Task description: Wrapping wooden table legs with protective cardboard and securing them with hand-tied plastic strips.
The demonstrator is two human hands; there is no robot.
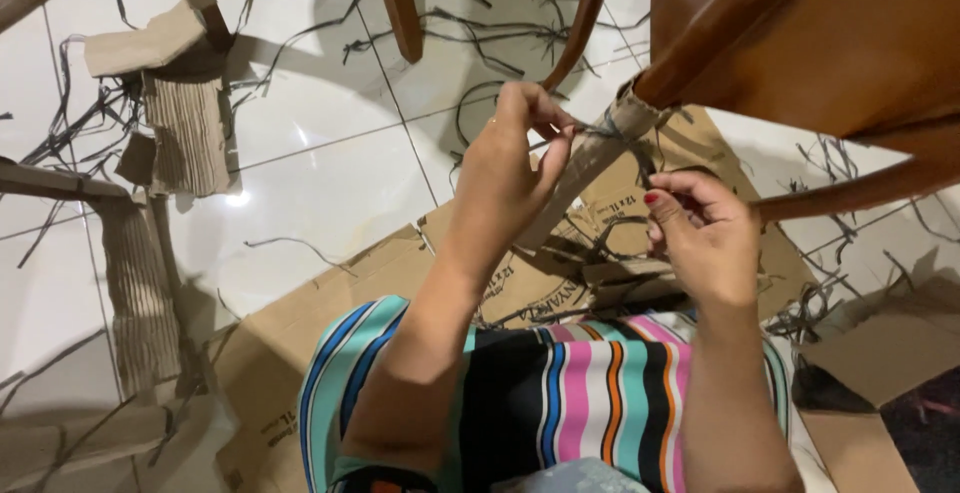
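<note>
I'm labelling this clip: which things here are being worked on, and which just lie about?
In hand: left hand and right hand at the cardboard-wrapped chair leg, binding it with dark strapping.

Lying about: flattened cardboard box, corrugated pieces, loose strapping scraps on the tiled floor.

Looks to us like a room in a home, being used as a makeshift packing spot. We've got a glossy white tiled floor (330,183), wooden chair legs (398,3) at the far side, flattened cardboard (330,303) spread out near us, and dark strap scraps (480,38) littered all over the tiles.
</note>
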